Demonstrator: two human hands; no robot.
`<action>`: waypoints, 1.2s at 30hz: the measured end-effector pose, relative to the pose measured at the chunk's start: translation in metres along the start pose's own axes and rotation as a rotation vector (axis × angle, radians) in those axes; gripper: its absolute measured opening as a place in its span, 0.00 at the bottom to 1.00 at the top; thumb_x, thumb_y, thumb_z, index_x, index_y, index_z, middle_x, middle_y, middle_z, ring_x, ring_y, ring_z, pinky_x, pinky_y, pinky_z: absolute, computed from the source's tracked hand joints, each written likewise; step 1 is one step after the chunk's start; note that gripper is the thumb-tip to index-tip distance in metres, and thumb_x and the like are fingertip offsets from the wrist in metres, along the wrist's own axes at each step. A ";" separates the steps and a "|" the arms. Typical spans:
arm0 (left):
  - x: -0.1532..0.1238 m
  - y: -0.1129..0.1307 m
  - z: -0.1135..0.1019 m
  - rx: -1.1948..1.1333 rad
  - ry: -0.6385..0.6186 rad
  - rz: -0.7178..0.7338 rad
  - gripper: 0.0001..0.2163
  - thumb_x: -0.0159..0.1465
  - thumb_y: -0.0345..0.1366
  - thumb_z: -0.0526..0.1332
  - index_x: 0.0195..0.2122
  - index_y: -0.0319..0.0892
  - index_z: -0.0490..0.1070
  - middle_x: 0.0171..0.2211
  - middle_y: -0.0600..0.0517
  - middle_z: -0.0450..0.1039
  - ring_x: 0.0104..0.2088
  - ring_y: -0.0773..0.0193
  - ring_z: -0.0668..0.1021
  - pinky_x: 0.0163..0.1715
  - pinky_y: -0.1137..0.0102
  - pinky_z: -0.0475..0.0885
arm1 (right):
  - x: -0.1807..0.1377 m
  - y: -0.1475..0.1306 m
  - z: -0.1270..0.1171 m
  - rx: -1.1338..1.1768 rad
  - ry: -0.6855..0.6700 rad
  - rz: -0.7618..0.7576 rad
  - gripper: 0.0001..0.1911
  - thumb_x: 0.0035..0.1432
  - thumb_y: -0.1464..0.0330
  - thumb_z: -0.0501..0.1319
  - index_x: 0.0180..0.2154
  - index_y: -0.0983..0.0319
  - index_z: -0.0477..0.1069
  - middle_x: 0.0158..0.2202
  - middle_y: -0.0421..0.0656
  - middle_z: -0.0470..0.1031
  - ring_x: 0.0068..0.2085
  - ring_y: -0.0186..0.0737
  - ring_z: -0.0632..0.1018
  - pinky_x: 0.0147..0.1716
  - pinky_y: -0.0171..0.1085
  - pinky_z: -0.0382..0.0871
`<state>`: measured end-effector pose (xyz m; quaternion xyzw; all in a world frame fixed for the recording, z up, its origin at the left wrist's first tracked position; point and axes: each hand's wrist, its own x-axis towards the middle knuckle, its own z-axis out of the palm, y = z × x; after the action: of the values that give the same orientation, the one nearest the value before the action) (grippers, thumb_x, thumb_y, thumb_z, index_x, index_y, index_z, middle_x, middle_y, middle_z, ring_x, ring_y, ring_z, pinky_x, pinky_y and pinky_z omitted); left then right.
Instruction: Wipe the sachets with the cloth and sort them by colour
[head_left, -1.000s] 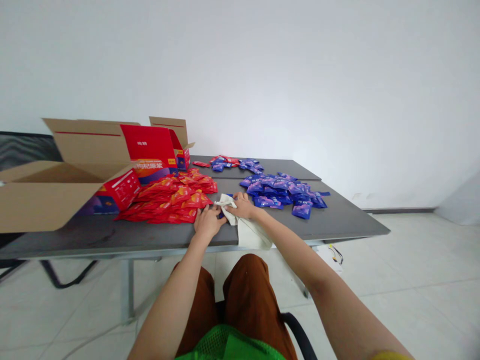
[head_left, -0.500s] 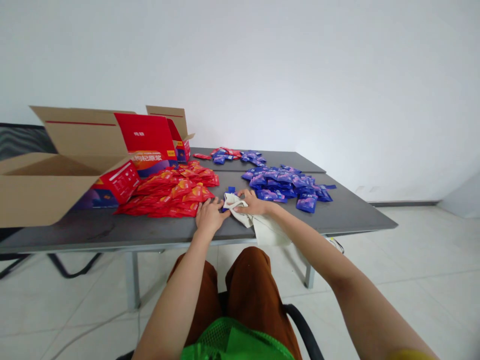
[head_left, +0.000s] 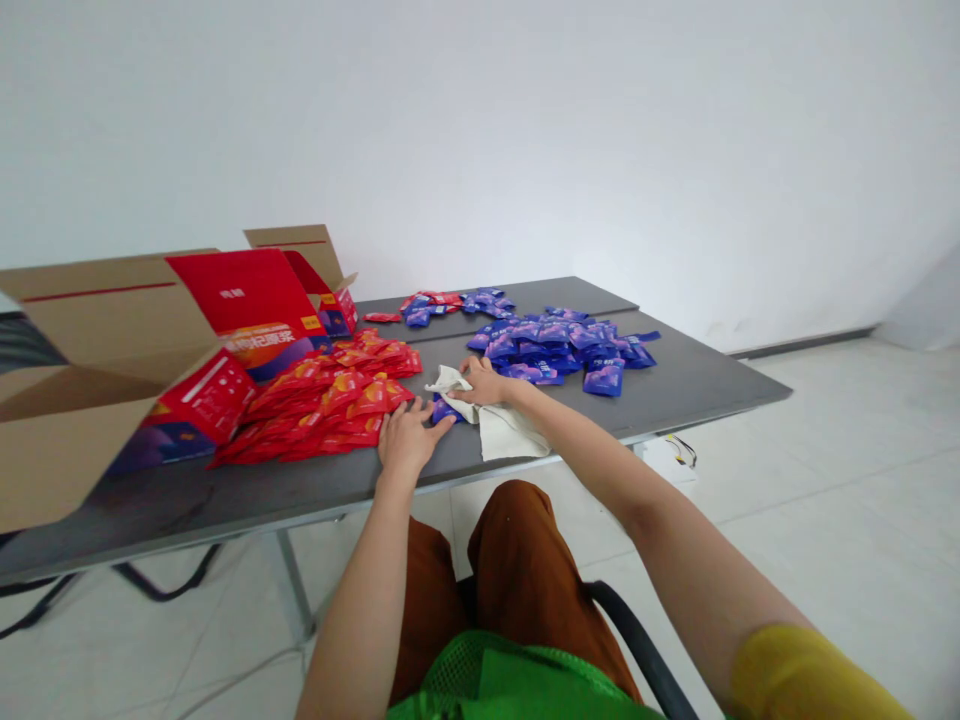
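My left hand point(head_left: 406, 437) lies flat on the grey table point(head_left: 675, 400), fingers spread, its fingertips on a blue packet point(head_left: 444, 411) beside the pile of red packets point(head_left: 330, 395). My right hand point(head_left: 482, 381) pinches the top edge of a cream cloth bag point(head_left: 499, 430) that lies on the table and droops over its front edge. The blue packet sits at the bag's mouth, between both hands.
A pile of blue packets point(head_left: 559, 344) lies right of my right hand. A small mixed heap of packets point(head_left: 450, 303) sits at the far edge. A large open cardboard box with red inner flaps point(head_left: 97, 360) stands at the left. A black chair arm point(head_left: 637, 650) is below.
The view has tilted and shifted right. My left hand has spread flat onto the blue packet; my right hand still grips the bag's edge.
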<state>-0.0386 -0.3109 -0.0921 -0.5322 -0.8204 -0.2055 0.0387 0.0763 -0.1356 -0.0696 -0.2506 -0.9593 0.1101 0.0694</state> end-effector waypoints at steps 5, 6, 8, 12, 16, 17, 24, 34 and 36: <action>0.003 -0.004 0.004 0.033 0.014 0.042 0.24 0.61 0.55 0.56 0.54 0.51 0.73 0.62 0.50 0.64 0.62 0.48 0.64 0.59 0.52 0.60 | -0.022 0.008 -0.006 0.133 -0.127 -0.201 0.25 0.52 0.49 0.64 0.46 0.58 0.75 0.52 0.44 0.60 0.54 0.45 0.61 0.60 0.41 0.52; 0.003 -0.004 0.004 0.037 0.013 0.044 0.24 0.61 0.54 0.56 0.54 0.51 0.73 0.62 0.50 0.64 0.62 0.48 0.64 0.59 0.52 0.60 | -0.023 0.007 -0.007 0.137 -0.135 -0.214 0.25 0.52 0.49 0.65 0.47 0.57 0.76 0.51 0.44 0.61 0.54 0.45 0.61 0.60 0.41 0.52; 0.003 -0.004 0.003 0.038 0.005 0.039 0.24 0.62 0.54 0.56 0.54 0.50 0.73 0.62 0.50 0.64 0.62 0.48 0.64 0.58 0.53 0.61 | -0.020 0.004 -0.005 0.116 -0.110 -0.187 0.24 0.52 0.49 0.64 0.45 0.57 0.77 0.50 0.45 0.61 0.53 0.46 0.62 0.59 0.41 0.53; 0.000 0.000 0.000 0.029 0.000 0.013 0.25 0.61 0.57 0.55 0.54 0.49 0.73 0.62 0.50 0.64 0.62 0.50 0.64 0.58 0.55 0.61 | -0.005 -0.003 0.003 0.049 0.080 0.037 0.25 0.58 0.48 0.58 0.43 0.61 0.78 0.51 0.51 0.60 0.53 0.51 0.62 0.56 0.45 0.56; 0.000 0.001 -0.001 0.017 -0.004 -0.006 0.28 0.60 0.58 0.55 0.56 0.49 0.71 0.63 0.50 0.62 0.63 0.51 0.63 0.59 0.56 0.60 | 0.009 -0.004 0.005 -0.017 0.123 0.099 0.27 0.61 0.49 0.54 0.44 0.64 0.78 0.51 0.54 0.61 0.55 0.56 0.60 0.57 0.48 0.54; 0.001 0.001 -0.001 0.015 -0.006 -0.007 0.27 0.60 0.58 0.56 0.56 0.50 0.71 0.63 0.51 0.62 0.63 0.51 0.63 0.59 0.56 0.60 | 0.009 -0.003 0.004 -0.027 0.109 0.071 0.27 0.61 0.49 0.55 0.44 0.64 0.78 0.51 0.54 0.61 0.55 0.56 0.60 0.57 0.49 0.53; 0.001 0.002 -0.002 0.024 0.002 -0.002 0.21 0.61 0.52 0.58 0.51 0.51 0.75 0.61 0.52 0.65 0.62 0.51 0.65 0.59 0.57 0.61 | -0.010 -0.004 -0.011 0.108 -0.130 -0.270 0.17 0.58 0.57 0.61 0.46 0.55 0.77 0.51 0.44 0.61 0.54 0.45 0.61 0.60 0.44 0.49; 0.000 0.000 0.003 -0.023 0.048 -0.024 0.23 0.60 0.56 0.58 0.51 0.52 0.75 0.61 0.54 0.64 0.62 0.50 0.65 0.60 0.56 0.59 | 0.024 0.001 0.007 0.057 0.084 0.049 0.20 0.58 0.54 0.61 0.38 0.65 0.78 0.49 0.51 0.66 0.53 0.50 0.65 0.57 0.47 0.55; 0.001 -0.003 0.007 -0.023 0.058 -0.014 0.25 0.60 0.57 0.57 0.53 0.52 0.74 0.62 0.54 0.64 0.62 0.49 0.65 0.59 0.56 0.60 | 0.025 0.006 0.007 0.003 0.111 0.033 0.20 0.59 0.55 0.60 0.39 0.65 0.78 0.47 0.52 0.67 0.54 0.51 0.64 0.58 0.50 0.53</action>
<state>-0.0406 -0.3079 -0.0991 -0.5207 -0.8202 -0.2306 0.0548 0.0560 -0.1195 -0.0757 -0.2722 -0.9495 0.0985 0.1210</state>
